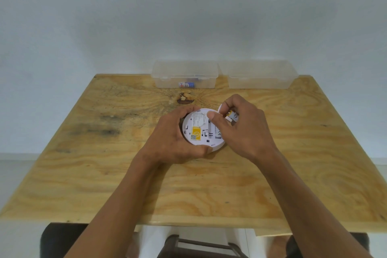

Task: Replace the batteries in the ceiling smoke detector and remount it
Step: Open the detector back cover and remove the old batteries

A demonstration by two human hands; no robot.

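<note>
A round white smoke detector lies back side up near the middle of the wooden table, showing a yellow label and printed markings. My left hand cups its left and front rim. My right hand is over the detector's right side, thumb on its back near the battery bay. A battery with a yellow and white wrap sticks out between the fingers of that hand. A small white piece, perhaps the battery cover, shows behind the fingers.
Two clear plastic boxes stand at the table's far edge against the wall. The left box holds blue and red batteries. The right box looks empty. A dark knot marks the wood behind the detector. A stool shows below the near edge.
</note>
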